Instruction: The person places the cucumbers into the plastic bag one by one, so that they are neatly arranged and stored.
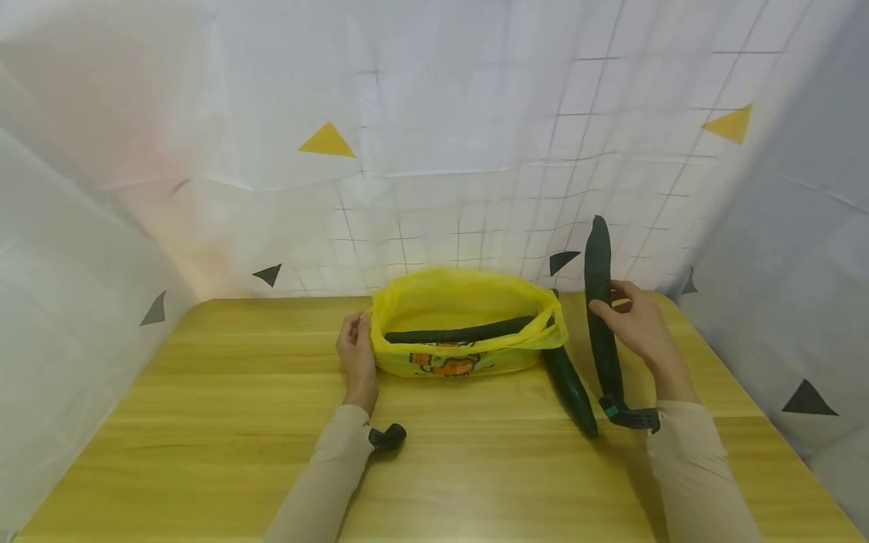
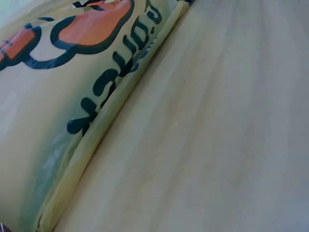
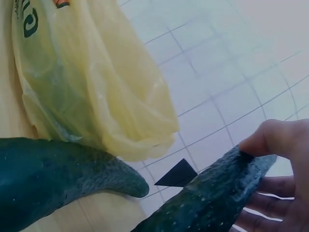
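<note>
A yellow plastic bag [image 1: 468, 286] with an orange print lies on its base with its mouth open upward. Inside it a dark green cucumber [image 1: 462, 333] stretches lengthwise. My left hand [image 1: 357, 358] grips the bag's left edge, fingers curled at the rim. To the right of the bag, my right hand [image 1: 641, 324] holds a second cucumber [image 1: 598, 264] nearly upright, thumb on the near side and fingers behind. Another cucumber [image 1: 572, 388] lies on the table against the bag's right end; the right wrist view shows this cucumber [image 3: 58, 181] beside the bag [image 3: 130, 96].
The wooden table [image 1: 237, 422] meets a white sheet wall [image 1: 441, 98] with grid lines and yellow and black triangles at the back. Similar sheets stand at the left and right sides. Each wrist wears a black camera mount [image 1: 388, 437].
</note>
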A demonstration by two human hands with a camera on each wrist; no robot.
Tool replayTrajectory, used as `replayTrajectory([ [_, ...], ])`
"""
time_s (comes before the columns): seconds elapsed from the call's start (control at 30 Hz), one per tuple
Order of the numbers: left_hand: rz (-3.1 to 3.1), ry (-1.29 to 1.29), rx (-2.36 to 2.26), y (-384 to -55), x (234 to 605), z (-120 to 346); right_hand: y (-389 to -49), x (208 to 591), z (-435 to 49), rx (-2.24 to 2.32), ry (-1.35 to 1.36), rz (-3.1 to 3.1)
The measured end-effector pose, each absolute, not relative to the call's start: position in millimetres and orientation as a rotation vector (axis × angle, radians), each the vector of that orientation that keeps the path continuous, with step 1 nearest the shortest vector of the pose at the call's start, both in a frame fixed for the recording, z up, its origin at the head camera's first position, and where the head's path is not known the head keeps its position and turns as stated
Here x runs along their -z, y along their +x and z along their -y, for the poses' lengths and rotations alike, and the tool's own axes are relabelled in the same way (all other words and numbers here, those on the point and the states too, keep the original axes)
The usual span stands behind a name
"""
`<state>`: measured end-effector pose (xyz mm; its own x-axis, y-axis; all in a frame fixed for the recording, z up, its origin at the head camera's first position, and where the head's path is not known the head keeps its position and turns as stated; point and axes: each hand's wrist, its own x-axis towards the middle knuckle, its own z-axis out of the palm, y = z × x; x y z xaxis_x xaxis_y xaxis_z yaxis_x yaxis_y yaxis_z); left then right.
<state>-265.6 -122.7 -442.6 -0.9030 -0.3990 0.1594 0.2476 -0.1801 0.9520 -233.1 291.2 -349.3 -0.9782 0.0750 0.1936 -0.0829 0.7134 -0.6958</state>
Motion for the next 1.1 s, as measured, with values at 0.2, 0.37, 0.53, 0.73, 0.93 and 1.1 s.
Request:
replayTrajectory([
  [0.2, 1.684, 0.194, 2.167, -257.0, 441.3, 119.6, -230.6, 343.9, -286.3, -1.195, -0.05, 2.572],
  [0.37, 1.621, 0.212, 2.215, -261.1, 444.8, 119.3, -229.7, 337.7, -282.7, -1.222, -0.086, 2.492],
  [0.53, 1.575, 0.211, 2.262, -268.7, 445.9, 120.8, -229.4, 331.5, -278.0, -1.277, -0.108, 2.393],
  [0.73, 1.562, 0.21, 2.257, -275.9, 448.8, 124.6, -230.5, 329.0, -271.8, -1.351, -0.088, 2.297],
  [0.93, 1.549, 0.214, 2.229, -280.4, 448.7, 131.6, -231.5, 328.0, -265.3, -1.398, -0.035, 2.247],
  [1.1, 1.542, 0.231, 2.223, -278.7, 446.3, 133.8, -231.8, 327.2, -262.2, -1.382, 0.037, 2.203],
])
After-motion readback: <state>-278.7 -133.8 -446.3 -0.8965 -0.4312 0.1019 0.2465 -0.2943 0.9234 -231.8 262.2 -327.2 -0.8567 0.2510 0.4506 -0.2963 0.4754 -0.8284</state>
